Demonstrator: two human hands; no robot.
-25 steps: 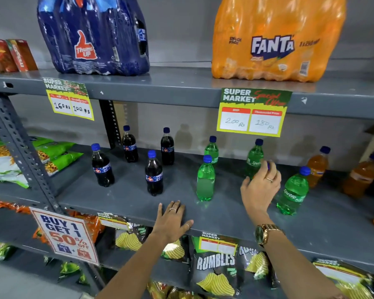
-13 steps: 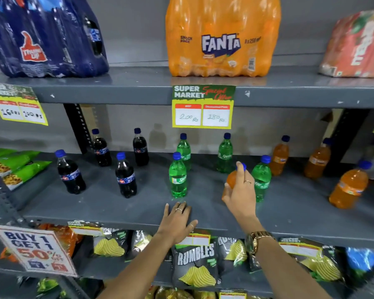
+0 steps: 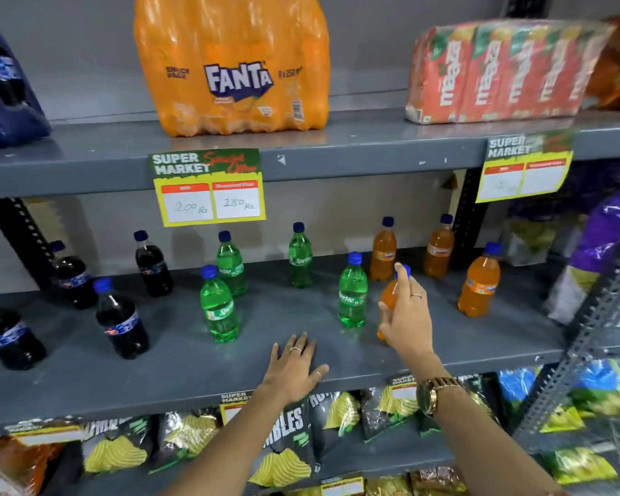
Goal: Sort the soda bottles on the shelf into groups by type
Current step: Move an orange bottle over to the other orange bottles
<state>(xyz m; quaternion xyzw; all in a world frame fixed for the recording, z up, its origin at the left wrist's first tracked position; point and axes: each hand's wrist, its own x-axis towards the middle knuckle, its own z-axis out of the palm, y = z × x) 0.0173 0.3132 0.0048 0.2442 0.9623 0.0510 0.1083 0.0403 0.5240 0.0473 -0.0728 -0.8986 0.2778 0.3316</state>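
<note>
Since half a second ago the right hand (image 3: 407, 316) has carried its orange bottle (image 3: 389, 298) rightward past the front green bottle (image 3: 352, 291), so it now sits just right of that bottle and in front of the orange ones at the back. Fingers are wrapped around the orange bottle's body, with the forefinger lying up against the blue cap; whether its base touches the shelf (image 3: 179, 356) cannot be told, since the hand hides most of it. The left hand (image 3: 294, 370) lies flat on the shelf's front edge, fingers spread, holding nothing. On the same shelf, four dark cola bottles (image 3: 120, 322) stand grouped at the left, four green bottles occupy the middle, and three other orange bottles (image 3: 479, 282) stand at the right, two at the back and one further forward. Above, an orange multipack (image 3: 230, 66) rests on the upper shelf over a yellow price tag (image 3: 210, 189), with a red carton pack (image 3: 498, 69) to its right. Chip bags (image 3: 283, 456) fill the shelf below.
</note>
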